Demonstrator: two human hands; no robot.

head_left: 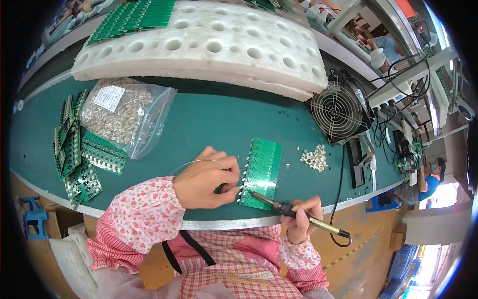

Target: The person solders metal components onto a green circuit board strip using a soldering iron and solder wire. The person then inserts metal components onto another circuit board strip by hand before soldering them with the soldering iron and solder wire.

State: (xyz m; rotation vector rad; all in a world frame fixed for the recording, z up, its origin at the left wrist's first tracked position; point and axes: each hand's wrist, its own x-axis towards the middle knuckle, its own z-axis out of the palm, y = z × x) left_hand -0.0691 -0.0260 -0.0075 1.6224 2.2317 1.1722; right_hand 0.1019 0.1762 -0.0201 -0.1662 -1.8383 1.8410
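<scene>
Near the front of the green mat lies a green circuit board panel [263,162], with small parts along its left edge. My right hand [301,219] is closed around a soldering iron [326,226], whose tip points left and reaches the panel's lower left part. Just left of the panel, my left hand [206,179] is closed, fingertips close to the board's edge. A thin solder wire [186,163] curves out behind its knuckles; where the wire ends among the fingers is hidden. Something dark shows between those fingers.
To the left are a clear bag [122,112] of small pale connectors and stacked circuit boards [72,139]. Loose white connectors [314,158] lie right of the panel, near a fan [340,110] and a black cable [341,179]. A white foam block [199,55] spans the back.
</scene>
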